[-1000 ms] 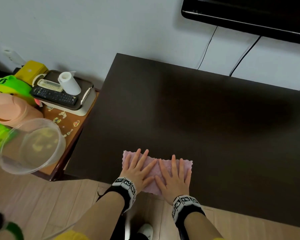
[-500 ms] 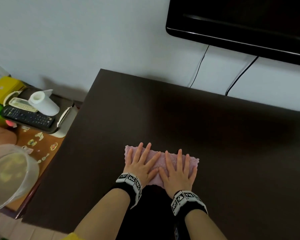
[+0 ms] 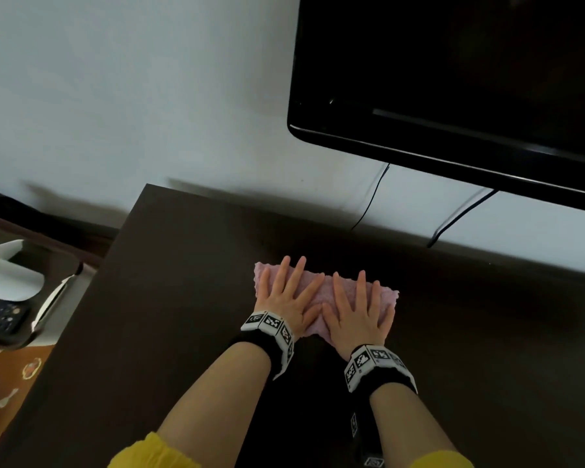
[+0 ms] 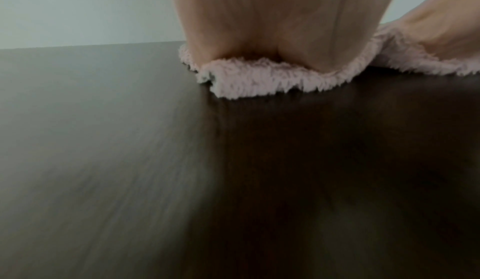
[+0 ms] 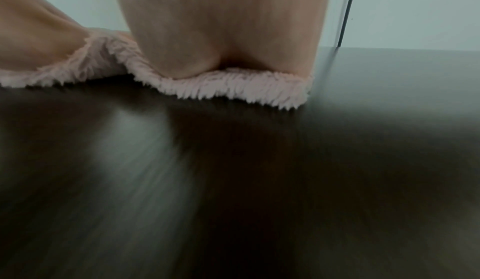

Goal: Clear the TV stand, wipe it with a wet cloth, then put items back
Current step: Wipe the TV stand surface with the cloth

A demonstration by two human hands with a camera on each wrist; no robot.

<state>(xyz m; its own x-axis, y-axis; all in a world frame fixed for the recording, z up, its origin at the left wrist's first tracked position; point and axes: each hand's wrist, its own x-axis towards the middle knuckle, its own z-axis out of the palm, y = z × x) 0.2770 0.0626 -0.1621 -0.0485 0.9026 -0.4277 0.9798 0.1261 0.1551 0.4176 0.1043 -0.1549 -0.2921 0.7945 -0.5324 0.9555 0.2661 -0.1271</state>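
A fluffy pink cloth (image 3: 318, 292) lies flat on the dark brown TV stand (image 3: 183, 298), toward its back edge. My left hand (image 3: 286, 292) and my right hand (image 3: 357, 307) press down on the cloth side by side, fingers straight and spread. In the left wrist view the heel of the left hand (image 4: 259, 20) sinks into the cloth's (image 4: 259, 82) near edge. The right wrist view has the right hand (image 5: 221, 22) on the cloth (image 5: 233, 88) the same way. The stand's top carries nothing but the cloth.
A black TV (image 3: 470, 79) hangs on the white wall above the stand, with two cables (image 3: 372, 201) running down behind it. At the left, a lower side table (image 3: 21, 373) holds a tray with a paper roll (image 3: 11, 282) and a black remote (image 3: 0, 315).
Both hands have pushed the cloth from the stand's front edge toward the wall. The view has shifted forward and up, so more of the TV shows.
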